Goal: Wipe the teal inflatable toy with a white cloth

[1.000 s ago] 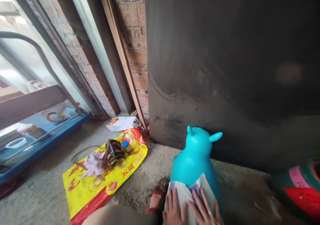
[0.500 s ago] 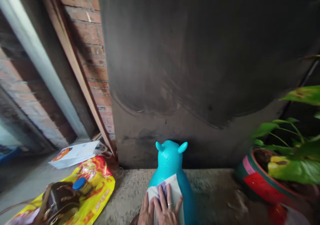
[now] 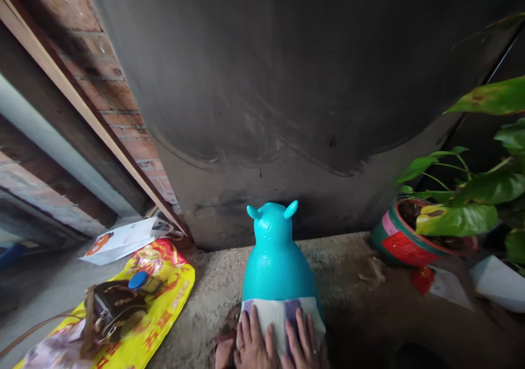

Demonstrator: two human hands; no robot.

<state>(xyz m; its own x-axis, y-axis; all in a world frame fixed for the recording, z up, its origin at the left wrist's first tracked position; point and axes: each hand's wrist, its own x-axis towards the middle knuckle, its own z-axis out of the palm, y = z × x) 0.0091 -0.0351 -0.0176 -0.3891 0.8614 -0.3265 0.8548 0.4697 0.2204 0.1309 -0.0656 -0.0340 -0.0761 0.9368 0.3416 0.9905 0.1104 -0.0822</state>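
A turquoise inflatable animal toy with two small ears stands on the concrete floor, facing a dark grey wall. A white and purple cloth lies across its back. My left hand and my right hand both press flat on that cloth at the bottom edge of the view, fingers spread. A ring shows on each hand. The lower parts of both hands are cut off by the frame.
A yellow printed bag lies on the floor at left, with a brown leather bag and a blue-capped jar on it. A white paper bag lies behind. A potted plant stands at right, near white papers.
The view has swung right and down: the window and blue cart left the frame and the potted plant came in. My hands stay on the cloth, now spread wider apart.
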